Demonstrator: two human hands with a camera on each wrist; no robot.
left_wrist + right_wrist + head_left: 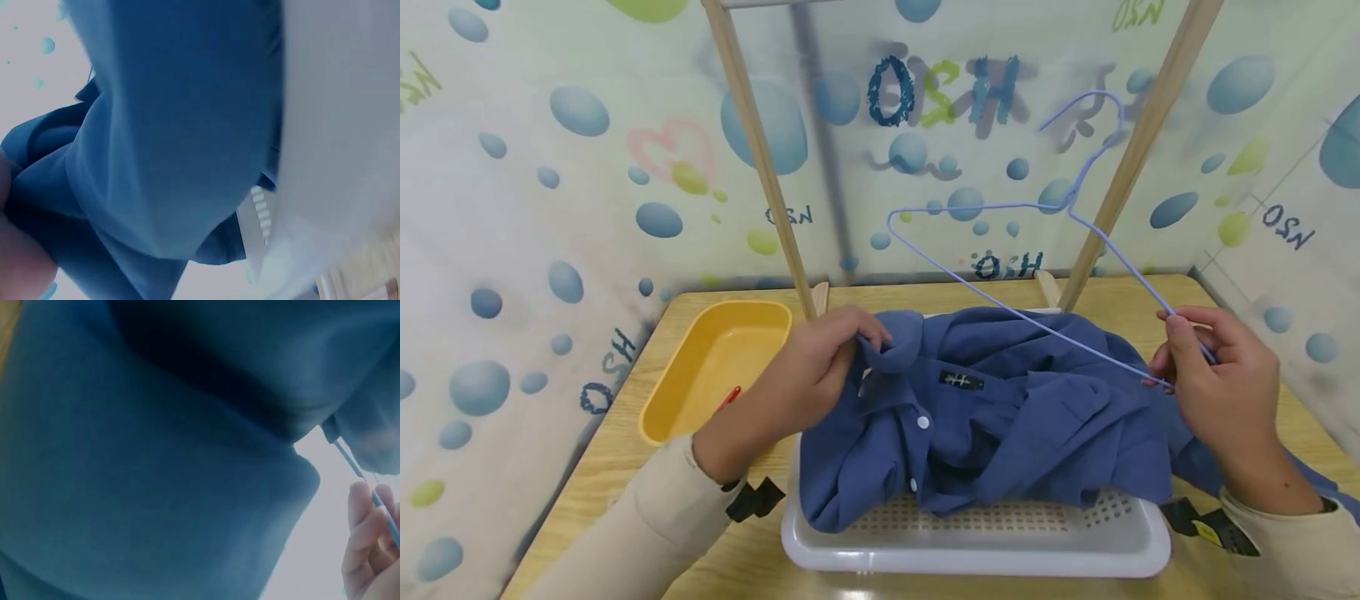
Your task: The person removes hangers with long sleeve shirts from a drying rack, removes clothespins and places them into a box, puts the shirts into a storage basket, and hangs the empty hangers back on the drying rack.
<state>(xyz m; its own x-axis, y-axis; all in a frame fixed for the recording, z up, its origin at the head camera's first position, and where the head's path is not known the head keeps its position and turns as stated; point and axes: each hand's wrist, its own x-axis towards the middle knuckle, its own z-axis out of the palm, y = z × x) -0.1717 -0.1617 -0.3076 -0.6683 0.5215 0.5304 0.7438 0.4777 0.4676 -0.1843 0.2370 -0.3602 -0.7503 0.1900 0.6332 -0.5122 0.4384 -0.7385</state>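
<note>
A blue button-up shirt point(977, 417) lies bunched over a white plastic basket point(977, 558), its dark neck label facing up. My left hand point(808, 367) grips the shirt's collar at the left side. In my right hand point(1221, 375) is one end of a light-blue wire hanger point(985, 292), held up at a slant above the shirt with its hook toward the upper right. The left wrist view is mostly filled by the blue cloth point(169, 137). In the right wrist view, the fingers point(362, 531) pinch the hanger wire beside hanging shirt fabric point(156, 469).
A yellow tray point(730, 312) sits on the wooden table point(595, 517) at the left, with a small red item point(727, 400) partly behind the left forearm. Two wooden posts point(763, 158) of a rack rise behind the basket, before a wall covering point(917, 233) with bubble prints.
</note>
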